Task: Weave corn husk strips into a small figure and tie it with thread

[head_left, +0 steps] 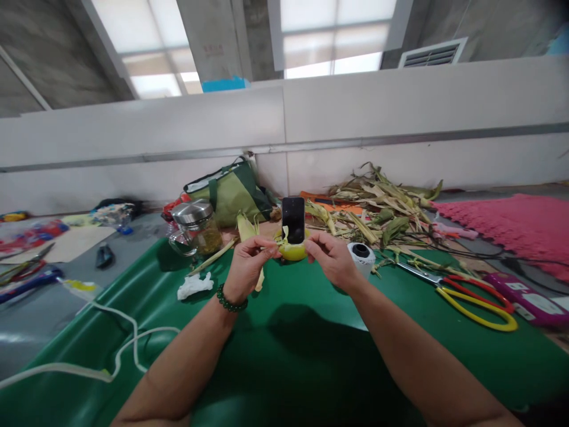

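Both of my hands are raised over a green mat point(275, 350). My left hand point(249, 264), with a dark bead bracelet on its wrist, pinches a pale yellow-green leaf strip point(260, 279) that hangs below the fingers. My right hand point(331, 258) is closed on the other side of a small yellow-green woven leaf piece point(292, 251) held between the two hands. A black phone point(293, 217) stands upright just behind that piece. A white tape roll point(361, 256) sits right beside my right hand.
A pile of dried leaves point(377, 204) lies at the back right, with red-and-yellow scissors point(471, 296) in front of it. A lidded glass jar point(195, 228), a green bag point(231, 190), crumpled white paper point(194, 286), a white cord point(111, 356) and a pink mat point(511, 222) surround the area.
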The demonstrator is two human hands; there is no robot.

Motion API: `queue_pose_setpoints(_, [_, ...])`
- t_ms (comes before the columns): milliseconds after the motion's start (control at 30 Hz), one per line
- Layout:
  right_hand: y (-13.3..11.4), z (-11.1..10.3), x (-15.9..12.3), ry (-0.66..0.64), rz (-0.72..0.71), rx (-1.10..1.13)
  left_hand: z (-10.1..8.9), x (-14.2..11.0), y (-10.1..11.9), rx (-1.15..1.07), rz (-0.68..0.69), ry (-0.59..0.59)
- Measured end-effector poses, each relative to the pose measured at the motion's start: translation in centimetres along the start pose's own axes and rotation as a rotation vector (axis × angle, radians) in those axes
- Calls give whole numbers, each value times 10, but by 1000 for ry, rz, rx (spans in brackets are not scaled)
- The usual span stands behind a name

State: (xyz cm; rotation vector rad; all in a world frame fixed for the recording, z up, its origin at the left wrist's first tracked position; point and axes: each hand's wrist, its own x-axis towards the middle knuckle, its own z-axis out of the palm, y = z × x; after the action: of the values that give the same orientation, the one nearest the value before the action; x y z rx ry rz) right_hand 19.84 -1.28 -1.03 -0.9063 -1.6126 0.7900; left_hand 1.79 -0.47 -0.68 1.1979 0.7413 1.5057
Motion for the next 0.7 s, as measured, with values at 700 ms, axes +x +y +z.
queue_pose_setpoints(700, [4, -10, 11, 95, 117, 168, 11, -10, -8, 275, -76, -182])
